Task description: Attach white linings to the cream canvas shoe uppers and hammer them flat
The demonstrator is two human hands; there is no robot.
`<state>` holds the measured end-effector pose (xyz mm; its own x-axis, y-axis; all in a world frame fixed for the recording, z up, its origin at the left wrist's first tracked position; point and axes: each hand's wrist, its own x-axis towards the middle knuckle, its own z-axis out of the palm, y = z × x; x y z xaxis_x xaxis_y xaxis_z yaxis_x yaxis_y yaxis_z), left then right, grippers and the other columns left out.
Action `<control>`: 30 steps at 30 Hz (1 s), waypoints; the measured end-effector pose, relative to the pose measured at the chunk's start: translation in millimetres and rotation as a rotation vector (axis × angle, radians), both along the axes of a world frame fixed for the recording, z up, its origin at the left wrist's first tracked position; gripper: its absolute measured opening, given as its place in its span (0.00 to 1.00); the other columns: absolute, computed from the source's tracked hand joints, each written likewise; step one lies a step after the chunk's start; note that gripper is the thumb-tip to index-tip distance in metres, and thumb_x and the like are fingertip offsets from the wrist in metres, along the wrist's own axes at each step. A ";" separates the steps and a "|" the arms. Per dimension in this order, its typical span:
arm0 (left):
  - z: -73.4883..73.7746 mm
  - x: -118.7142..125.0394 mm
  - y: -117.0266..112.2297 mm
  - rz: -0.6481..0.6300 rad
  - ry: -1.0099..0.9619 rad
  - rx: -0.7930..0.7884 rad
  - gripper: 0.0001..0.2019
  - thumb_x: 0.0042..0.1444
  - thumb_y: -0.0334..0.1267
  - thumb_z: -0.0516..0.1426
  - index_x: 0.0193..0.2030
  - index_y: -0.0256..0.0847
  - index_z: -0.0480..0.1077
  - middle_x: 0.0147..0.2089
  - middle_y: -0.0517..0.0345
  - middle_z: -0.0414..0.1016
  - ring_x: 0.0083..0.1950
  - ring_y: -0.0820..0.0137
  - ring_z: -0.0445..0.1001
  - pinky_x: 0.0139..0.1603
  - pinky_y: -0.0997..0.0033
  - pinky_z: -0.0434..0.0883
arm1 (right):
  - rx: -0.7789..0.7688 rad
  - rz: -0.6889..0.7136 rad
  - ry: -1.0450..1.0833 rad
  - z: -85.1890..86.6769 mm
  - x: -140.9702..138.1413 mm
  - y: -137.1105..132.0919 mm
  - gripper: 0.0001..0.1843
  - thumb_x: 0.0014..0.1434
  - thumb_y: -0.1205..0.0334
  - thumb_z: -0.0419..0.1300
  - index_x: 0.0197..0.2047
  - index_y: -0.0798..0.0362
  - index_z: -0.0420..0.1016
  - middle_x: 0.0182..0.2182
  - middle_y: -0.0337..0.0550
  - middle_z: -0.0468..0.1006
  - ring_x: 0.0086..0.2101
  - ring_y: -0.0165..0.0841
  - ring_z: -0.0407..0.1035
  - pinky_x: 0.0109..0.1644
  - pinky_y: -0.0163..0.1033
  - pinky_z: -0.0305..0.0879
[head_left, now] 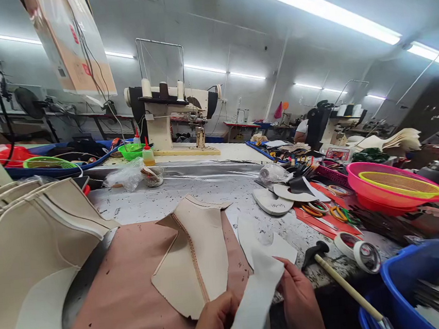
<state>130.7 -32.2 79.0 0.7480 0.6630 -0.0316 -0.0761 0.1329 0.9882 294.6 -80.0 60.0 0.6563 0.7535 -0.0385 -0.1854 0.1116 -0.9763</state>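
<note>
My left hand [215,322] is closed on the lower left edge of a white cut piece of sheet material [258,292]. My right hand [300,301] pinches the same piece at its right edge. Behind it, more white material with a curved cut-out [284,249] shows over the table; whether it is part of the held piece I cannot tell. Just left lies a beige stitched leather-like panel [208,248], with a brown seam down its middle, on a reddish-brown sheet [134,286]. Part of the panel's lower edge is behind my left hand.
Stacked beige panels [29,245] rise at the left. A sewing machine [168,117] stands at the back. To the right are a hammer [341,282], tape rolls [366,256], scissors [338,214], a pink basin [385,190] and a blue bin [399,281].
</note>
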 end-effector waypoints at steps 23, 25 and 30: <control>1.7 -4.3 4.0 -0.052 0.041 0.183 0.26 0.53 0.61 0.51 0.28 0.37 0.71 0.27 0.56 0.67 0.31 0.68 0.62 0.35 0.73 0.63 | -0.035 0.078 0.637 22.9 6.8 7.1 0.11 0.41 0.56 0.64 0.23 0.53 0.70 0.18 0.35 0.72 0.20 0.29 0.65 0.23 0.33 0.63; 3.4 -2.3 3.0 -0.099 0.064 0.313 0.28 0.56 0.60 0.45 0.25 0.37 0.69 0.25 0.58 0.62 0.28 0.71 0.58 0.31 0.74 0.59 | -0.009 0.047 0.503 20.3 2.5 6.9 0.16 0.40 0.51 0.66 0.23 0.52 0.68 0.16 0.33 0.69 0.17 0.26 0.60 0.20 0.31 0.58; 3.3 3.4 -4.2 -0.288 0.010 0.297 0.27 0.56 0.61 0.45 0.19 0.39 0.61 0.22 0.61 0.52 0.24 0.72 0.51 0.26 0.72 0.53 | 0.020 -0.170 0.186 12.2 2.4 9.2 0.24 0.43 0.39 0.63 0.22 0.50 0.61 0.12 0.27 0.59 0.13 0.23 0.50 0.16 0.30 0.49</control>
